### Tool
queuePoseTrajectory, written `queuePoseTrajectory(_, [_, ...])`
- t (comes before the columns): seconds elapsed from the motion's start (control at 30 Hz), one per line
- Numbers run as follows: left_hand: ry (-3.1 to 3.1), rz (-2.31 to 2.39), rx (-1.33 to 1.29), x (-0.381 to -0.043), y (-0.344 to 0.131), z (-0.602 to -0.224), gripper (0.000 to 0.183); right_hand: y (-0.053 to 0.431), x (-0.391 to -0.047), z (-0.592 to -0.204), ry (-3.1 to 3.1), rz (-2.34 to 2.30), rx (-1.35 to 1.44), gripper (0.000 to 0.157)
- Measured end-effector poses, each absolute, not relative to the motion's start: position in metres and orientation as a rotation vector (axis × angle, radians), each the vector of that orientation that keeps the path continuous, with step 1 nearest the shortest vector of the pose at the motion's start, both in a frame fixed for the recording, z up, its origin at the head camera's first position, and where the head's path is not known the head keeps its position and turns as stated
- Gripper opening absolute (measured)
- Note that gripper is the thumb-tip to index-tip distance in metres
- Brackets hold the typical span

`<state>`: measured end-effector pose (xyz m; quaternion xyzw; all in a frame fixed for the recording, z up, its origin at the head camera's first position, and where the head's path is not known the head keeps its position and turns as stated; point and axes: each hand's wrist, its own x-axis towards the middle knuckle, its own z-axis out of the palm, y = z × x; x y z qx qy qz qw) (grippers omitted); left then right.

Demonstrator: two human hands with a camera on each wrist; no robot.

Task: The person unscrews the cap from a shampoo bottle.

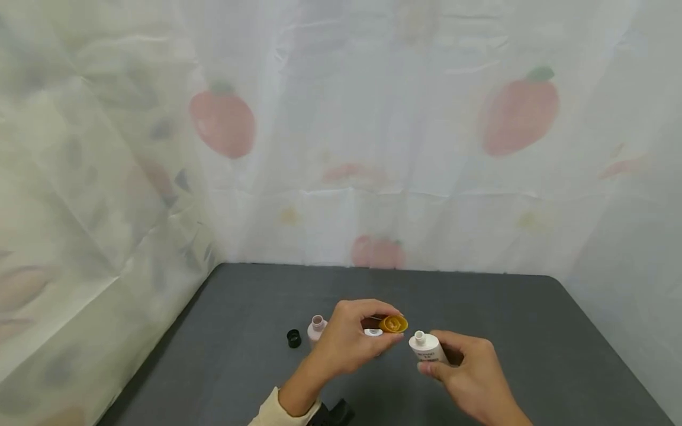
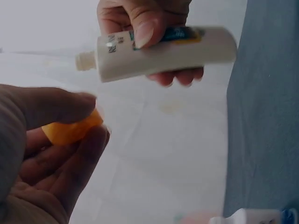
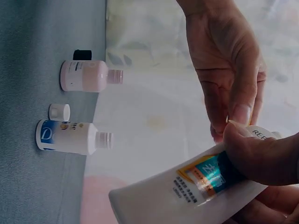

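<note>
Between thumb and fingertips, my left hand [image 1: 343,337] pinches an orange-yellow cap [image 1: 394,323], its hollow side showing in the head view. My right hand [image 1: 474,367] grips a flat white bottle [image 2: 168,56] with a coloured label round its body, thumb on the front. The bottle's narrow neck [image 2: 85,61] is bare and points toward the left hand, a short gap from the cap in the left wrist view. In the right wrist view the left fingers hide most of the cap.
On the dark grey table [image 1: 240,378] stand an uncapped pink bottle [image 3: 86,75] and an uncapped white-and-blue bottle [image 3: 70,137], partly behind my left hand in the head view. A black cap [image 1: 293,338] and a white cap [image 3: 60,112] lie near them. Fruit-printed curtains [image 1: 426,225] surround the table.
</note>
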<state>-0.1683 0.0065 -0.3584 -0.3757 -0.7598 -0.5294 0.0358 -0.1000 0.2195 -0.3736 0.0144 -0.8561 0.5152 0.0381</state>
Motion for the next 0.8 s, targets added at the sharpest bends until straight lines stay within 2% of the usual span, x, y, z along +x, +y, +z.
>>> queuePoseTrajectory(0.33, [-2.295,-1.893,-0.907,-0.171,0.02,-0.379,0.02,0.225,-0.11,-0.377,-2.563,1.649,0.096,0.036])
queuePoseTrajectory(0.8, [-2.341,-1.847,-0.682,-0.176,0.03,-0.39,0.026,0.23,-0.128,-0.387,-2.532,1.726,-0.015,0.039])
